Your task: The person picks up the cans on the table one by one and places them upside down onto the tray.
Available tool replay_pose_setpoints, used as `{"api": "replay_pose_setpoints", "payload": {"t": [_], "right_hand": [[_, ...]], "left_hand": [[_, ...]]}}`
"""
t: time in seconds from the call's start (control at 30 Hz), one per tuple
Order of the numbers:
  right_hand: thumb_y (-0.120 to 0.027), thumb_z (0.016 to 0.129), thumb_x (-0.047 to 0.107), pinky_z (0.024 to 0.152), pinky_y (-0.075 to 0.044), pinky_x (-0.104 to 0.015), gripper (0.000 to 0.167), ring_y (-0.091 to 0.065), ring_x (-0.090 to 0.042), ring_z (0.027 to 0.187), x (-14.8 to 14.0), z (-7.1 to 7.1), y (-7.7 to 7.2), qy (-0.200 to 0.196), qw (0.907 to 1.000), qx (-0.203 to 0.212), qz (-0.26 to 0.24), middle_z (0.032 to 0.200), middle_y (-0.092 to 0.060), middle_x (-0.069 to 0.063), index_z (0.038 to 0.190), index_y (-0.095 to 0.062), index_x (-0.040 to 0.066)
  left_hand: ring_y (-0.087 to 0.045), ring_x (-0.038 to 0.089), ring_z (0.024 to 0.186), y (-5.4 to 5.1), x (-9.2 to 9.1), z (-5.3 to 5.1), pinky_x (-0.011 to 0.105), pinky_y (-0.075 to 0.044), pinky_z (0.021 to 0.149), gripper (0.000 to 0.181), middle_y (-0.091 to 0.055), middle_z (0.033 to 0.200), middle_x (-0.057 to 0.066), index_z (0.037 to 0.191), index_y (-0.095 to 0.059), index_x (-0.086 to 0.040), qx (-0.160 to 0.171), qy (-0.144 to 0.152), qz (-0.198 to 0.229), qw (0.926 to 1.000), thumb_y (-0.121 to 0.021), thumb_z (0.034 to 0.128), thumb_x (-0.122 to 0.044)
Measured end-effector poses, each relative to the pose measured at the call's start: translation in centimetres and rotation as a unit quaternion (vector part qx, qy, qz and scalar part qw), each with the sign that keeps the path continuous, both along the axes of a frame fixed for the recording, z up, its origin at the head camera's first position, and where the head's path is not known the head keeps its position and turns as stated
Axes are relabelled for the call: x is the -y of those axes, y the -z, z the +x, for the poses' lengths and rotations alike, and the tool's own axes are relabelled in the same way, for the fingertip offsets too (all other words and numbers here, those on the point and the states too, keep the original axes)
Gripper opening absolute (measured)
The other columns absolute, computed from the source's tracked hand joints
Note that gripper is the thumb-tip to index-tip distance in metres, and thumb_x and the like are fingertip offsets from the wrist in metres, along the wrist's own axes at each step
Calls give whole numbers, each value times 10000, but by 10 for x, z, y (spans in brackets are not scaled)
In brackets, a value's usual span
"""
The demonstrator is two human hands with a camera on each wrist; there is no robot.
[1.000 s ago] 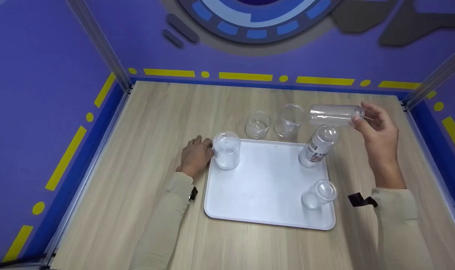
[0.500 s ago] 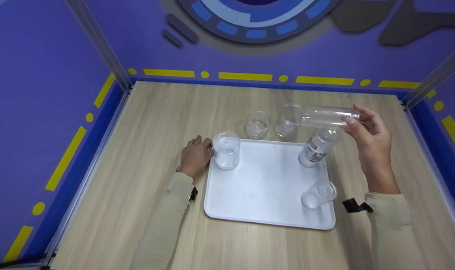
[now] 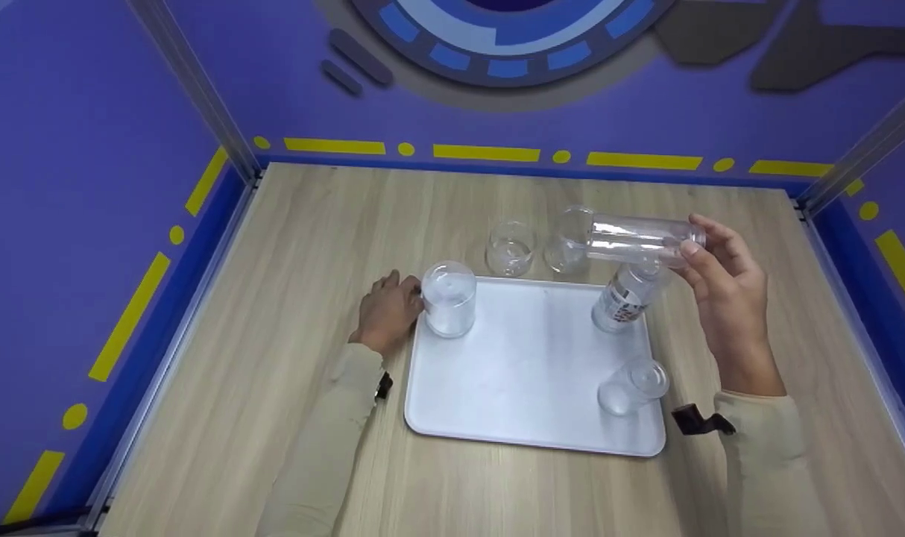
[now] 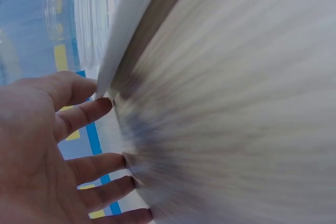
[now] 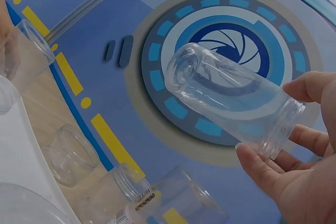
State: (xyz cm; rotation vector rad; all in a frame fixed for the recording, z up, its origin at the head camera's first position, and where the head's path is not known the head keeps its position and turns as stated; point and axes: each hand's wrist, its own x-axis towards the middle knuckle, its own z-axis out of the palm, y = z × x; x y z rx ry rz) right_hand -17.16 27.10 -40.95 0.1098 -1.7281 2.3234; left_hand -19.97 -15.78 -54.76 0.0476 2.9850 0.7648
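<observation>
My right hand [image 3: 728, 298] holds a clear plastic bottle [image 3: 631, 237] by its threaded neck, thumb on one side and fingers on the other. The bottle lies sideways in the air, base to the left, above the tray's back right corner. At the white tray's [image 3: 527, 358] back left corner, my left hand [image 3: 385, 309] pinches the rim between thumb and index finger; its other fingers are spread. On the tray stand a wide clear jar [image 3: 450, 302] beside that hand, a labelled bottle [image 3: 620, 302] with its base up, and a small upturned jar [image 3: 631, 388] at front right.
Behind the tray, a short clear jar [image 3: 510, 250] and a taller clear container [image 3: 566, 250] stand on the wooden table [image 3: 333, 224]. The held bottle overlaps the taller container in the head view. Blue panels [image 3: 72, 186] enclose the back and sides.
My right hand has moved left and slightly toward me with the sideways bottle, which now hangs over the labelled bottle's top in the head view. The left hand and tray have stayed put.
</observation>
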Motion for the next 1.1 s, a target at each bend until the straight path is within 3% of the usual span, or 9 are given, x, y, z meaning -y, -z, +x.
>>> {"api": "replay_pose_setpoints", "payload": {"t": [0.6,1.1], "right_hand": [[-621,1032,-19,991,-558,-324,372,-661,-309,1184,23,21,4,-35,9995,98,-300,1306,-573,-195,1402,-599,7],[-587,1037,-43,1014,-550,-339,361,-678,-300,1178,39,29,8,-476,9982,-10,-365,1307,-584,-187,1395,-606,1]], "left_hand": [[-431,465,1453,-3,2,0,662,-406,1110,319,-479,1575,253,1349,-699,-119,-57,41,-11,10000,-624,1065,-243],[-393,473,1483,-2,3,1,656,-358,1156,318,-467,1586,257,1347,-700,-101,24,48,195,9998,-610,1073,-233]]}}
